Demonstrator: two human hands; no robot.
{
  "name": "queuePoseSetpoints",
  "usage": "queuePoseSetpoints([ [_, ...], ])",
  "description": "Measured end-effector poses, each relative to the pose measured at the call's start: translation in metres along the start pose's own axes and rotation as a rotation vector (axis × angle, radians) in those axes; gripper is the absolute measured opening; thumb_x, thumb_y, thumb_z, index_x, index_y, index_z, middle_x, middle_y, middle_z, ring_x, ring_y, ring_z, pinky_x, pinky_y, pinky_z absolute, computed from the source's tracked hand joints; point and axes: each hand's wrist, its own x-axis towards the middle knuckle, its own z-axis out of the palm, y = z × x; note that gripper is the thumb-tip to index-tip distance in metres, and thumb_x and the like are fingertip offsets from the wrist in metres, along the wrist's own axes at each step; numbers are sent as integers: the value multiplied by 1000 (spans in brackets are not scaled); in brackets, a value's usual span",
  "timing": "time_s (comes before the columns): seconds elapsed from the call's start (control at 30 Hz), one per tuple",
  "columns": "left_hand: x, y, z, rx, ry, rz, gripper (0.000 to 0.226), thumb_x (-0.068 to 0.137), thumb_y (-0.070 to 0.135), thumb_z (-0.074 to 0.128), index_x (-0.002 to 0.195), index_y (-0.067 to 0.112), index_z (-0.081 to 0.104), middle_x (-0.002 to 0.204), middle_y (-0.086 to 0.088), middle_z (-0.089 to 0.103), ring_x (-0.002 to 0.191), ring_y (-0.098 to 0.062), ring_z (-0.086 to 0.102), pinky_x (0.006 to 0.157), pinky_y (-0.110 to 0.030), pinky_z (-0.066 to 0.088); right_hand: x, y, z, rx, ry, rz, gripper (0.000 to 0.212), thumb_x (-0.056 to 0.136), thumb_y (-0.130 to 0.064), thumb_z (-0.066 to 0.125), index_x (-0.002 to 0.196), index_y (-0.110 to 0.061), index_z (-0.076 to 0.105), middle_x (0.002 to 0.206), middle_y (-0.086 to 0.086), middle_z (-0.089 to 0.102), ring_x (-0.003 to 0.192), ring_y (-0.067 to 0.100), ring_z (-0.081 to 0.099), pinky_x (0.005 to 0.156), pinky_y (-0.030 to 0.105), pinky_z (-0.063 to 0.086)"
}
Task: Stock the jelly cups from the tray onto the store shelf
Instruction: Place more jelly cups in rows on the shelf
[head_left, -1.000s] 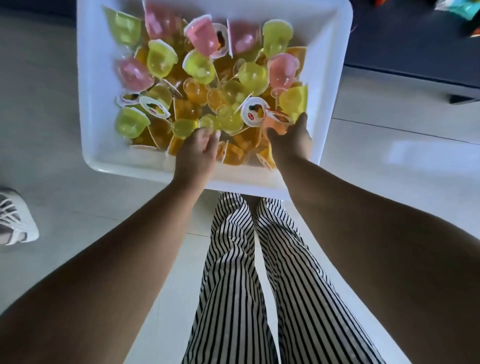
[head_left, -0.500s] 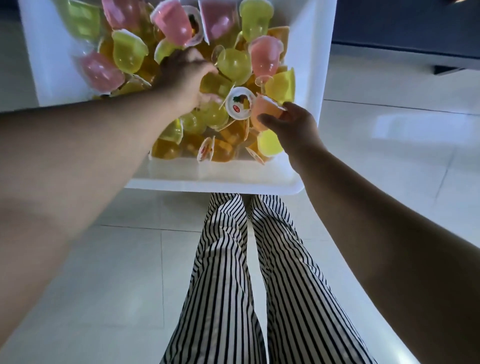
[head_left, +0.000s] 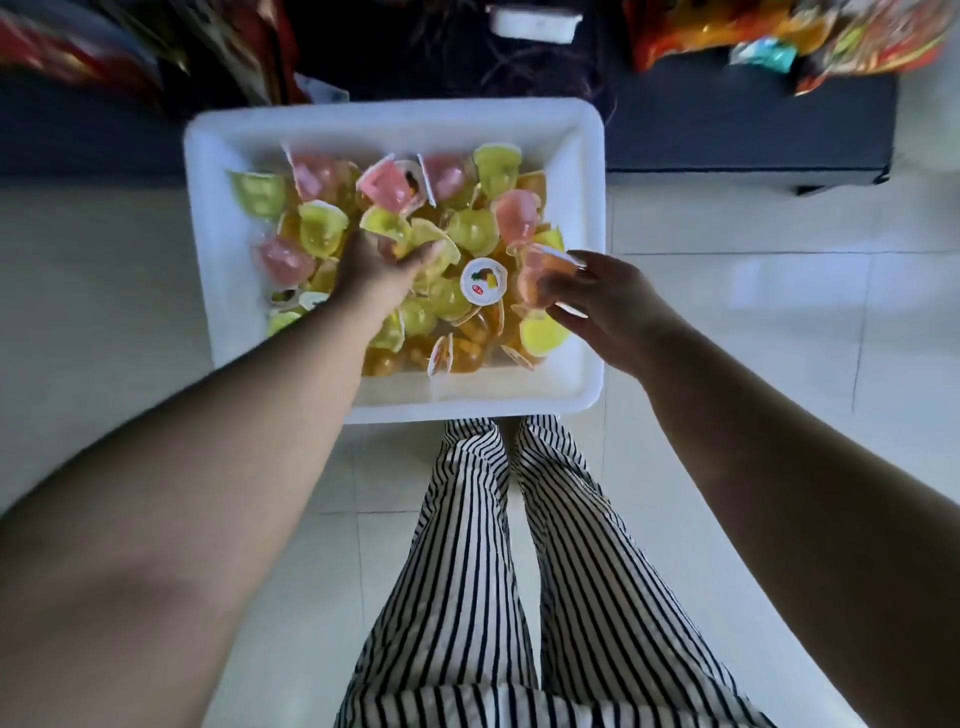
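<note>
Tray (head_left: 584, 218): white, on the floor just beyond my striped legs.
Cups (head_left: 470, 231): heaped loose inside the tray.
Left hand (head_left: 382, 267): my fingers curl round yellow cups mid-heap.
Right hand (head_left: 605, 304): I pinch a peach cup (head_left: 540, 278) at the tray's right side.

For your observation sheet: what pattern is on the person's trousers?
Narrow black and white stripes on the trousers, clearest in the head view.

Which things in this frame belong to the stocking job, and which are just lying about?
Job:
white tray
loose jelly cups piled in it
pink-orange cup held by right hand
left hand gripping yellow cups

Lying about:
snack packets, blurred
dark low platform
small white box
</note>
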Motion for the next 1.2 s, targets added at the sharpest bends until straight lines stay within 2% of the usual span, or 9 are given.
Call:
queuePoseSetpoints([
  [0.13,-64,68,-39,-381,-233,37,65,56,54,70,106,14,60,104,1,65,89,-18,63,87,-35,52,-63,-59,10,1,-107,-153,35,83,8,55,114,-8,60,93,-1,67,87,8,64,79,16,50],
  [0.27,-120,146,-73,-557,-335,239,7,83,23,65,76,21,64,63,13,69,66,-6,65,76,-29,51,-136,-118,10,-27,-87,-351,34,84,6,57,118,1,58,100,9,66,90,15,64,88,21,49],
  [0.33,-151,187,-87,-601,-362,347,15,89,10,57,77,19,61,57,13,68,57,1,64,64,-20,54,-172,-146,2,40,-6,-438,34,84,7,57,118,5,57,94,9,66,85,16,64,83,20,51],
  [0.47,-205,254,-105,-724,-402,529,13,92,9,52,81,13,59,62,8,70,61,-3,67,69,-22,57,-241,-197,-24,128,23,-618,30,84,9,55,111,-2,61,85,2,70,82,13,67,84,21,53],
  [0.57,-242,293,-105,-763,-371,632,15,93,14,51,81,11,59,63,5,70,63,-7,67,69,-24,57,-285,-229,-55,153,10,-736,29,81,9,58,110,3,61,91,8,69,88,19,66,95,30,50],
  [0.7,-283,345,-91,-770,-321,766,19,93,19,49,83,9,61,69,-2,71,79,-20,63,74,-26,58,-332,-264,-105,92,-22,-873,29,77,6,62,106,0,64,89,3,72,83,15,68,88,23,53],
  [0.8,-317,387,-66,-776,-261,854,21,94,19,48,80,10,60,65,-1,69,76,-19,60,68,-25,58,-363,-287,-147,66,-93,-946,29,65,-1,68,94,-4,66,80,-1,73,75,11,70,78,19,55],
  [1.07,-381,471,2,-749,-166,980,16,92,19,50,83,9,59,71,-1,71,65,-10,68,69,-24,58,-412,-342,-251,-122,-116,-1012,19,77,1,66,92,-9,67,77,-3,74,75,8,70,79,17,55],
  [1.2,-403,505,5,-662,-46,1078,13,92,17,52,81,11,57,83,-4,66,69,-11,68,74,-29,57,-432,-370,-266,-117,-176,-1078,19,80,7,61,95,-4,64,72,-3,73,67,7,70,67,13,54],
])
